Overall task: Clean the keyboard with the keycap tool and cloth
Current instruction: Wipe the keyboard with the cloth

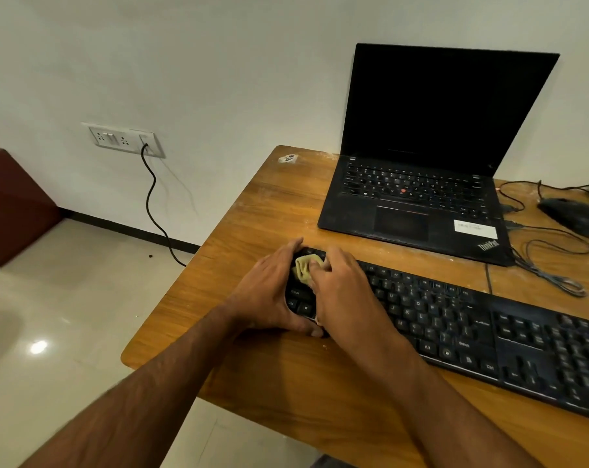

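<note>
Wiping: a person works a small yellowish cloth point(304, 271) over the far-left corner of a black keyboard point(461, 319) on a wooden desk point(272, 211).
Right hand point(345, 292): lies over the keyboard's left end with its fingers curled onto the cloth, pressing the wad against the keys.
Left hand point(272, 295): wraps round the keyboard's left edge, fingers reaching over the far corner and thumb along the near edge, steadying it.
Keyboard: runs diagonally from the hands toward the near right, with its keys facing up and its left end on the desk.
Cloth: bunched between the two hands, touching both; most of it is hidden under the right hand.
Keycap tool: cannot be made out.
Laptop point(421, 184): open, with a dark screen, standing just beyond the keyboard at the far side of the desk.
Mouse point(571, 216): black, at the far right, with cables point(553, 265) looped beside it.
Wall socket point(124, 139): at the far left, with a black cord point(151, 197) hanging from it.
</note>
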### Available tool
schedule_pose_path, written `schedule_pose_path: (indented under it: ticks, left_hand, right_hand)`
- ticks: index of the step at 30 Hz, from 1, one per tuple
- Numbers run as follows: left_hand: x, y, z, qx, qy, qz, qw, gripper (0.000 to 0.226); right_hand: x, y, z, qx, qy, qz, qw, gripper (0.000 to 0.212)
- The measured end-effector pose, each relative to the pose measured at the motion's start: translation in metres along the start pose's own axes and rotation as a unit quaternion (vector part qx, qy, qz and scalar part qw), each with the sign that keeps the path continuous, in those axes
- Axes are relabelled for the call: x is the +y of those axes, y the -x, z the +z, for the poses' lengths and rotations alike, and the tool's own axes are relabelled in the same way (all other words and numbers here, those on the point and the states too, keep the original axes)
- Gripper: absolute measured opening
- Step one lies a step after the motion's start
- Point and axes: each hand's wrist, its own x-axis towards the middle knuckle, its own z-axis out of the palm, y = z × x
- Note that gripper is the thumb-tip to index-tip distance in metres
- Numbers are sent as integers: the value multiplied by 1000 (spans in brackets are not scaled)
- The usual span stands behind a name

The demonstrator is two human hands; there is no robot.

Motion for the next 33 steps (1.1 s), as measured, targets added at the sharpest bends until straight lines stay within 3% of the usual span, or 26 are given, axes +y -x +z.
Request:
schedule_pose_path:
  ticks: [2, 5, 8, 12, 17, 22, 26, 30, 33]
  left_hand:
    - [3, 1, -2, 2, 6, 6, 1000, 149]
    - [8, 4, -3, 5, 15, 11, 1000, 149]
    - [5, 3, -3, 18, 19, 10, 1000, 142]
    - [-2, 1, 0, 3, 17, -3, 1000, 148]
    - [-4, -1, 1, 6, 12, 8, 1000, 143]
    - [3, 3, 0, 26, 31, 12, 999, 127]
    - [2, 4, -2, 16, 38, -2, 999, 141]
    - [0, 2, -2, 14, 34, -8, 999, 136]
    - [0, 1, -3, 7, 41, -8, 999, 138]
  right_hand:
    - [4, -23, 5, 37, -5, 28, 999, 25]
    - [7, -48, 9, 50, -23, 51, 997, 9]
    - [2, -40, 5, 46, -22, 36, 998, 12]
    - [-12, 7, -4, -9, -23, -17, 1000, 35]
    - [-13, 9, 1, 7, -8, -42, 999, 44]
    - [-2, -34, 5, 32, -45, 50, 997, 5]
    - [-3, -18, 1, -3, -46, -2, 999, 13]
    - [-12, 16, -14, -43, -58, -96, 993, 16]
    - [-9, 8, -11, -23, -46, -117, 992, 18]
